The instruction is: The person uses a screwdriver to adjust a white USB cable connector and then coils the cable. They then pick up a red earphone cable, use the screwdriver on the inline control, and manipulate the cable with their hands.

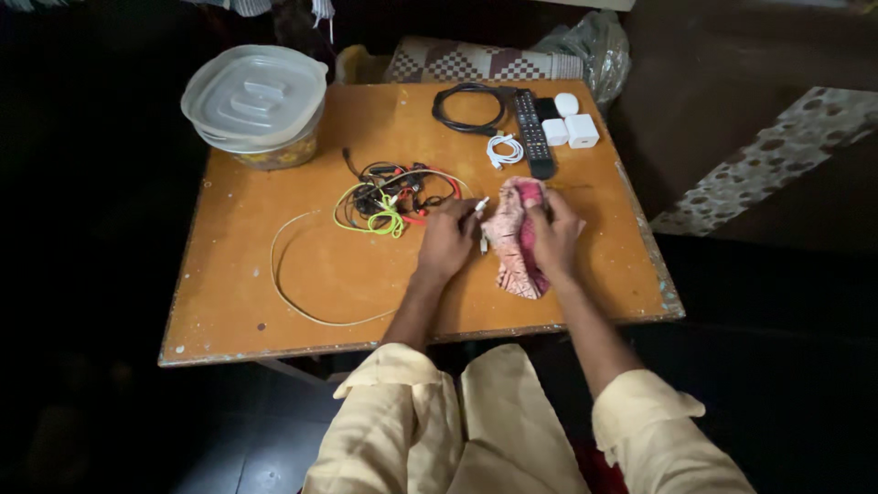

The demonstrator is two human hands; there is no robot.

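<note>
Left hand (445, 242) grip pinches cable plug (479, 207); right hand (551, 236) grips cloth (515, 240), near table edge (421, 337).

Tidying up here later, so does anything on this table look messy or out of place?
Yes: the tangle of cables beside the left hand is knotted together, unlike the neatly coiled black cable and white cable. The table edge looks chipped.

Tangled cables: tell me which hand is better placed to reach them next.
Left. The left hand lies right beside the tangled cables, pinching a white cable end. The right hand sits farther away, gripping the pink cloth.
</note>
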